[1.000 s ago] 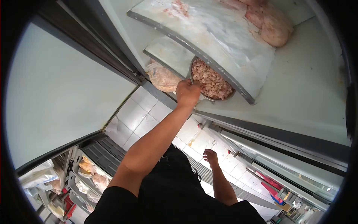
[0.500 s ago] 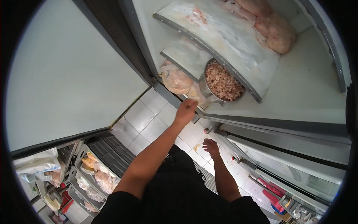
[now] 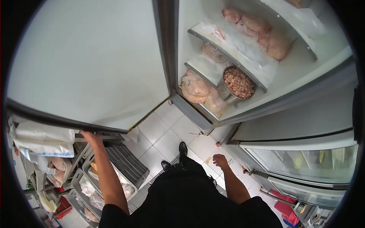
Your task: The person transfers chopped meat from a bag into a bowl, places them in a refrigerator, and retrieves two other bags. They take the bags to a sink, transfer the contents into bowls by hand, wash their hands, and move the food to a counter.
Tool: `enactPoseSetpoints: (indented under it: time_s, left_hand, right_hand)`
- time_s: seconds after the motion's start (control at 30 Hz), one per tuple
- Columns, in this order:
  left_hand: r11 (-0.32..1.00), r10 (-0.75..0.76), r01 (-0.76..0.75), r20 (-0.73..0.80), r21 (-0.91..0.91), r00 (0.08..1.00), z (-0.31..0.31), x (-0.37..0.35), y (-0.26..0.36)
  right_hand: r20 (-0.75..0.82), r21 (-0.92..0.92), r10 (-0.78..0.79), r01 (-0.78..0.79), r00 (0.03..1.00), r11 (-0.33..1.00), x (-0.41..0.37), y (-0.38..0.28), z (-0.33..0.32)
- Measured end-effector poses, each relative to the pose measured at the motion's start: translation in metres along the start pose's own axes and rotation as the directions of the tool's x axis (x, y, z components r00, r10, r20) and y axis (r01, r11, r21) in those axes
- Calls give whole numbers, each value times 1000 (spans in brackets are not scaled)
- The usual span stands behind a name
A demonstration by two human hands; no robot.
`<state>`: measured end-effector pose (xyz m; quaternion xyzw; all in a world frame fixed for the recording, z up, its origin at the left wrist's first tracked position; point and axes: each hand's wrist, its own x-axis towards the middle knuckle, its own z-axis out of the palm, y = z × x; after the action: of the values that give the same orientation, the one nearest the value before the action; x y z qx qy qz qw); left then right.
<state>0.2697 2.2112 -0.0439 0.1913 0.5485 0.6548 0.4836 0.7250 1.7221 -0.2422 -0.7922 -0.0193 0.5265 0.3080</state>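
My left hand (image 3: 92, 139) is at the lower edge of the wide-open refrigerator door (image 3: 95, 72), closed around that edge with its fingertips hidden behind it. My right hand (image 3: 220, 160) hangs over the tiled floor at my side, fingers loosely bent and holding nothing. Inside the refrigerator, a metal pot (image 3: 227, 93) full of chopped meat (image 3: 239, 83) stands on the lower level, beside bagged meat (image 3: 195, 88). Larger pieces of raw meat (image 3: 278, 45) lie on the plastic-covered shelf (image 3: 243, 47) above.
Grey crates (image 3: 127, 161) with bagged food stand at the lower left, below a rack holding white plastic bags (image 3: 45, 138). To the right is a glass-fronted cooler (image 3: 304, 154). White tiles (image 3: 167, 135) cover the floor around my black shoes (image 3: 183, 149).
My left hand has moved from beside the pot to the door's edge at the left. My view has shifted back, showing more of the shelves and floor. The pot remains inside.
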Motion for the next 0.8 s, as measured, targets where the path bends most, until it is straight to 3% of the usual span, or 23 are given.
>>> enactPoseSetpoints:
  time_s: [0.1, 0.17, 0.27, 0.5, 0.6, 0.67, 0.8]
  left_hand:
    - [995, -87, 89, 52, -38, 995, -15, 40, 3]
    - [995, -46, 64, 208, -79, 977, -22, 46, 2]
    - [989, 76, -43, 242, -139, 967, -19, 20, 3]
    - [987, 133, -91, 361, -131, 923, -50, -55, -17]
    - [995, 90, -65, 380, -77, 921, -62, -85, -25]
    - [998, -52, 39, 306, 50, 951, -72, -107, -22]
    - [982, -151, 97, 366, 161, 918, -95, -124, -37]
  right_hand:
    - [5, -11, -83, 83, 997, 997, -24, -2, 9]
    - [14, 0, -140, 140, 990, 990, -38, -2, 16]
    - [5, 43, -246, 246, 969, 968, -58, 3, 28]
    - [-19, 39, -277, 278, 961, 960, -98, 4, 54]
    - [-40, 56, -301, 303, 953, 951, -107, -1, 59]
    - [-44, 74, -354, 356, 934, 931, -113, -4, 63]
    - [-45, 50, -452, 454, 891, 890, -111, -23, 68]
